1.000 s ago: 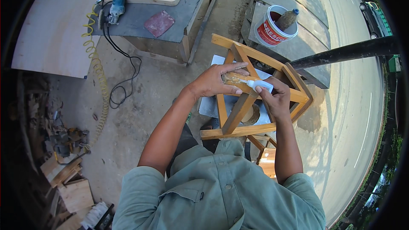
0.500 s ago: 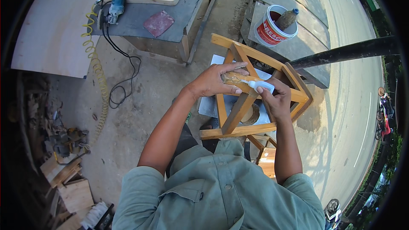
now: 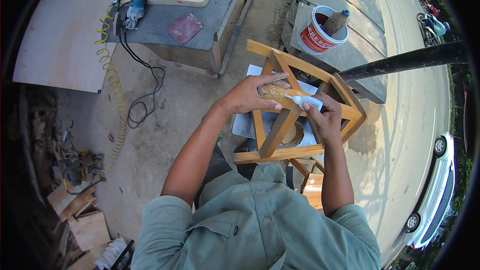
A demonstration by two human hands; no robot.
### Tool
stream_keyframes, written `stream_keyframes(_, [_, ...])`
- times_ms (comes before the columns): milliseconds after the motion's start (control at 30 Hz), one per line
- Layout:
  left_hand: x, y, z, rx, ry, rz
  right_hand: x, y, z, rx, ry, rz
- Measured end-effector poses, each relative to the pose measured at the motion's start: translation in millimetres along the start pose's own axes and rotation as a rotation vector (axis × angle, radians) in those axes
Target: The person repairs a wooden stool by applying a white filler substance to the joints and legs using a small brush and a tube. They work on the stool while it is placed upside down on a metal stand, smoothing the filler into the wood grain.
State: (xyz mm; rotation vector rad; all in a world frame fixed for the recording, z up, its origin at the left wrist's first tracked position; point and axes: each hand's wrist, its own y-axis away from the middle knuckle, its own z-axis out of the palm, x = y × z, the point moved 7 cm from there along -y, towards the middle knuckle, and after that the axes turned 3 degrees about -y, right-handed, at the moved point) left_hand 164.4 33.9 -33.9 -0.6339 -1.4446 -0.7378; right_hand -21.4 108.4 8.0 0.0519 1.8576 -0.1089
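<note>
A wooden stool frame (image 3: 278, 134), with slanted legs and cross rails, lies tilted in front of me. My left hand (image 3: 245, 93) grips one of its members from the left, thumb below and fingers above. Between them the wood carries a rough, pale, dusty patch (image 3: 272, 91). My right hand (image 3: 327, 120) pinches a small white glue bottle (image 3: 308, 102) from the right. The bottle's narrow nozzle points left, at the wood beside the patch; whether any liquid comes out is too small to tell.
An angle grinder (image 3: 137, 2), a maroon sanding sheet (image 3: 185, 28) and cables are on the bench at upper left. A white bucket (image 3: 320, 35) holding a bottle stands at upper right, near a black pole (image 3: 405, 62). Wood offcuts (image 3: 90, 229) lie at lower left.
Both hands and the stool frame hold nearly the same position. On the road at right, a white car has come into view and motorbikes have shifted.
</note>
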Motion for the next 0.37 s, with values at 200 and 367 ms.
stream_keyframes(200, [0.0, -1.1, -0.2, 0.001, -0.019, 0.001, 2.9, 0.0, -0.6, 0.006, -0.02, 0.001])
stream_keyframes(367, [0.2, -1.4, -0.4, 0.004, -0.027, -0.003, 2.9, -0.2, -1.0, -0.001, -0.014, -0.015])
